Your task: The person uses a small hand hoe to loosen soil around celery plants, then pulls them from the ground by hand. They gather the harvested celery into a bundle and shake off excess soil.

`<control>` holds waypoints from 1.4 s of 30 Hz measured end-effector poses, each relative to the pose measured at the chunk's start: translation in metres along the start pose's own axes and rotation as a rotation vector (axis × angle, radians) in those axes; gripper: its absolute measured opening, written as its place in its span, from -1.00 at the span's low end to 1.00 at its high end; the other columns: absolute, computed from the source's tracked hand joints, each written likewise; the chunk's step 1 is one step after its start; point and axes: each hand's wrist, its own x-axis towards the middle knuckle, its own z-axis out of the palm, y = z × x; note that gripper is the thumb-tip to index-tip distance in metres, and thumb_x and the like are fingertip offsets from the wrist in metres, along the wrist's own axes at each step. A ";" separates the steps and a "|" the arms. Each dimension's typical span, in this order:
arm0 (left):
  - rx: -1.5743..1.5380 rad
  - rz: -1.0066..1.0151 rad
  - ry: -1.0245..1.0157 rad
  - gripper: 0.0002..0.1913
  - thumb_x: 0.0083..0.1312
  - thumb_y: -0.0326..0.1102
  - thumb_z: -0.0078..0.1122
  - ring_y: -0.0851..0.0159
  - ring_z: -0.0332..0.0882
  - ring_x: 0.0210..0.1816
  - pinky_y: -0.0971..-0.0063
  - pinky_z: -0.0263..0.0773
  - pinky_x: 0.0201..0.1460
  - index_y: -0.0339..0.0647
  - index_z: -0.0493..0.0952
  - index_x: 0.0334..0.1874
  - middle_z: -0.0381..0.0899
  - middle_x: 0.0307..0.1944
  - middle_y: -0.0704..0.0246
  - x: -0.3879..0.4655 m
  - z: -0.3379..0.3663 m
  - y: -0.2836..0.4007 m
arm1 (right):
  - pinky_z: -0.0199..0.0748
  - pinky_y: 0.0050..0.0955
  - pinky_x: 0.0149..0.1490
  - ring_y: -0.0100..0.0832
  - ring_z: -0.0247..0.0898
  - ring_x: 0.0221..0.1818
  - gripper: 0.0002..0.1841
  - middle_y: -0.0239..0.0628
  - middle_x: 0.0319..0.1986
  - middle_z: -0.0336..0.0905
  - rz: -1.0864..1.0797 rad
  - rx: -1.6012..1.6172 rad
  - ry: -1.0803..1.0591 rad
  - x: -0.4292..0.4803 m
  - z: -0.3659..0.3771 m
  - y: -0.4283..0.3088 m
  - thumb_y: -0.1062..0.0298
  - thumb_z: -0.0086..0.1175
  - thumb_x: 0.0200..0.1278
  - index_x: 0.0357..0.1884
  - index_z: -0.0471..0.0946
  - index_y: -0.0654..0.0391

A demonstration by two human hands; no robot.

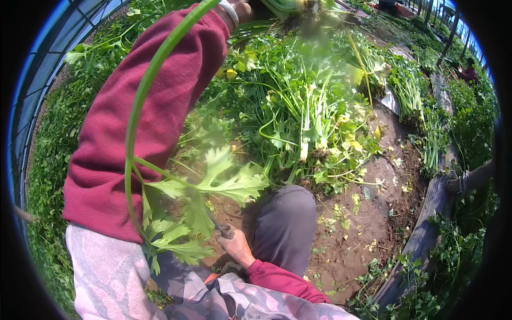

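Observation:
My left hand point(241, 11) is raised at the top edge, partly cut off by the frame, and grips a bunch of what looks like celery point(286, 7) with soil on its roots. A long green stalk point(138, 108) with broad lobed leaves point(230, 182) hangs close to the camera, across my left sleeve. Low in the middle, my right hand point(237, 247) is closed around a tool's handle point(227, 231) with a dark metal shank; leaves hide its working end. Ahead of my knee point(286, 224) lies a heap of pulled celery plants point(288, 116), pale stem bases towards me.
Bare brown soil point(360, 248) with scattered leaf scraps lies to the right. A weathered wooden beam point(420, 236) runs beyond it, near a post point(472, 176). More bunches point(406, 90) lie at the upper right. Another person point(469, 73) is far right. A greenhouse frame point(48, 52) curves at left.

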 end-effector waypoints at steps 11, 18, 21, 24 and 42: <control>-0.192 -0.655 0.289 -0.70 0.10 -0.35 0.36 0.24 0.65 -0.36 0.26 0.62 -0.30 -0.33 0.56 -0.16 0.65 -0.30 0.26 0.060 0.053 -0.347 | 0.44 -0.36 -0.15 -0.32 0.49 -0.25 -0.67 -0.11 -0.29 0.55 0.049 0.175 -0.080 -0.002 -0.016 0.000 0.39 0.16 0.08 -0.08 0.50 0.22; 0.643 -0.463 0.030 -0.50 0.12 -0.04 0.35 0.36 0.59 -0.17 0.32 0.50 -0.14 -0.36 0.51 -0.11 0.64 -0.20 0.22 0.035 0.015 -0.229 | 0.44 -0.36 -0.14 -0.37 0.49 -0.25 -0.68 -0.16 -0.31 0.55 0.268 0.179 -0.277 -0.005 -0.011 -0.001 0.38 0.15 0.09 -0.08 0.49 0.23; 1.231 -0.378 -0.655 -0.54 0.17 -0.03 0.32 0.37 0.57 -0.11 0.39 0.47 -0.08 -0.27 0.52 -0.06 0.63 -0.19 0.24 -0.013 0.002 -0.176 | 0.45 -0.36 -0.13 -0.40 0.49 -0.26 -0.68 -0.18 -0.32 0.56 0.261 0.171 -0.219 0.002 0.004 0.000 0.37 0.15 0.10 -0.08 0.49 0.23; 0.490 -0.126 -0.680 -0.53 0.24 -0.04 0.25 0.30 0.53 -0.02 0.34 0.44 0.00 -0.19 0.44 0.07 0.55 -0.05 0.27 -0.015 0.027 -0.148 | 0.45 -0.36 -0.13 -0.38 0.49 -0.27 -0.61 -0.17 -0.33 0.56 0.105 0.026 -0.068 0.005 0.019 0.005 0.34 0.17 0.05 -0.06 0.48 0.26; 0.909 -1.064 0.217 -0.78 0.16 -0.36 0.30 0.35 0.63 -0.35 0.42 0.50 -0.33 -0.18 0.58 -0.15 0.66 -0.32 0.34 -0.454 -0.370 -0.173 | 0.34 -0.66 -0.30 -0.63 0.33 -0.41 -0.65 -0.48 -0.43 0.44 0.078 0.160 -0.017 0.016 0.094 0.019 0.57 0.11 0.07 -0.03 0.44 0.23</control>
